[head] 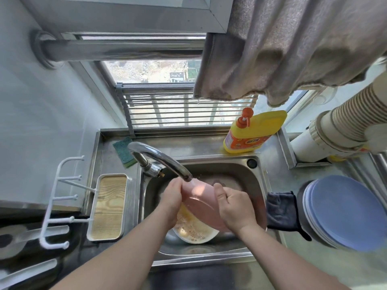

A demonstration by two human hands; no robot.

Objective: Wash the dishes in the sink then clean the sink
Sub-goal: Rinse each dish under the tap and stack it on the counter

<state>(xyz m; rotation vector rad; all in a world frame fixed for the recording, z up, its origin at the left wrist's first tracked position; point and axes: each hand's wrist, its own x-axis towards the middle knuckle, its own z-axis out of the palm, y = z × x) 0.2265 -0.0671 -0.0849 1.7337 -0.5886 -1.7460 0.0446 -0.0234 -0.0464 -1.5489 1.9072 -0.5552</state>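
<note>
- Head view: both hands hold a pink plate [201, 204] tilted over the sink [257, 181], its upper edge just under the faucet [159, 159] spout.
- The left hand [170, 198] grips the plate's left edge, fingers curled around it behind the rim.
- The right hand [235, 206] grips the plate's right side, fingers curled over its underside, thumb up near the rim.
- Below the plate, in the basin, lies a white dish [194, 233] with yellowish residue and crumbs in it; the plate and left wrist cover part of it.
- A dark cloth [281, 211] hangs over the sink's right rim, just beside the right hand.
- On the table at right stands a stack of blue plates [347, 212], leaning, well apart from the sink.
- A yellow soap bottle [254, 132] with an orange pump stands on the ledge behind the sink, at the right.
- A green sponge [123, 150] lies on the ledge behind the faucet, at the left.
- A white tray [109, 207] with a wooden base sits left of the sink; a white hook rack [60, 204] sits beside it.
- A grey towel [293, 49] hangs above, in front of the window.
- A stack of striped paper cups [343, 126] lies on its side at the far right.
</note>
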